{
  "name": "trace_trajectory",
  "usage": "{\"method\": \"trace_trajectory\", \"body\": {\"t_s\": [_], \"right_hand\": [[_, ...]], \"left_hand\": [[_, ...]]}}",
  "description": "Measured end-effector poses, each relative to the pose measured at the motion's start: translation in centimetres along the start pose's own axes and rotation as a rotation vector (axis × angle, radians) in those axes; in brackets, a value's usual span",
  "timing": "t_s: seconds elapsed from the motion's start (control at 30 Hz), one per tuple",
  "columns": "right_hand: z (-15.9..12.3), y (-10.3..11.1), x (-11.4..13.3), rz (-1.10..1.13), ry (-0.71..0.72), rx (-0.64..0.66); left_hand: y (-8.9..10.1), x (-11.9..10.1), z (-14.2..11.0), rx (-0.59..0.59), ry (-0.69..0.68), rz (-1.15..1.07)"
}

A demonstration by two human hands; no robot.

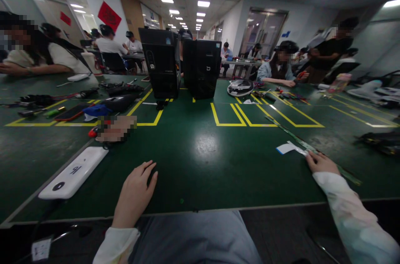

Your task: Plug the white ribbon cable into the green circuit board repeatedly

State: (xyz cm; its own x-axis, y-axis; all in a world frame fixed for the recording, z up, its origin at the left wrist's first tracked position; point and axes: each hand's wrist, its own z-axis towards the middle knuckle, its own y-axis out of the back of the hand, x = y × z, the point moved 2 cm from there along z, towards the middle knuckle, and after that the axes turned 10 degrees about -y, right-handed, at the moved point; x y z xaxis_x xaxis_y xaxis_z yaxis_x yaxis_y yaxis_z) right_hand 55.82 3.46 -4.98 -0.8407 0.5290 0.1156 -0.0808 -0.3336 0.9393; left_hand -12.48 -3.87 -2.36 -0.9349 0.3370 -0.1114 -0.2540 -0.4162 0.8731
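Observation:
My left hand (137, 187) rests palm down near the table's front edge, fingers stretched out and holding nothing. Off to the right, my right hand (321, 162) has its fingers closed at the end of a thin white strip with a blue edge (286, 148), which resembles a flat ribbon cable. A long, narrow green strip (292, 134), like a circuit board, lies slantwise on the table and passes beside and behind that hand. Whether the fingers also touch the green strip I cannot tell.
Two black computer towers (161, 64) stand ahead on the green table (193, 172). At left lie a white power-bank-like box (75, 172), a blue cloth-like item (96, 110), tools and cables. A coiled white cable bundle (240, 88) sits right of the towers. Several people work around.

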Motion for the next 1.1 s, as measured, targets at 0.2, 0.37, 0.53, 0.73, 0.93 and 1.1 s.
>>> {"method": "trace_trajectory", "body": {"t_s": [0.2,0.37,0.53,0.73,0.93,1.1], "right_hand": [[1.0,0.9,0.9,-0.051,-0.186,0.081],[1.1,1.2,1.6,-0.002,-0.263,0.062],[0.8,1.1,2.0,0.041,-0.298,0.049],[0.9,1.3,2.2,-0.012,-0.206,0.049],[0.9,0.0,6.0,0.062,0.262,0.053],[-1.0,-0.1,13.6,0.258,0.527,0.06]], "left_hand": [[0.0,0.0,0.0,0.014,0.012,0.003],[0.1,0.0,0.0,0.004,0.01,0.004],[0.2,-0.1,0.1,-0.002,0.005,-0.004],[0.3,-0.3,0.2,-0.026,0.002,0.009],[0.1,-0.2,0.1,0.004,0.007,0.025],[-0.1,0.0,0.1,0.006,0.003,0.019]]}}
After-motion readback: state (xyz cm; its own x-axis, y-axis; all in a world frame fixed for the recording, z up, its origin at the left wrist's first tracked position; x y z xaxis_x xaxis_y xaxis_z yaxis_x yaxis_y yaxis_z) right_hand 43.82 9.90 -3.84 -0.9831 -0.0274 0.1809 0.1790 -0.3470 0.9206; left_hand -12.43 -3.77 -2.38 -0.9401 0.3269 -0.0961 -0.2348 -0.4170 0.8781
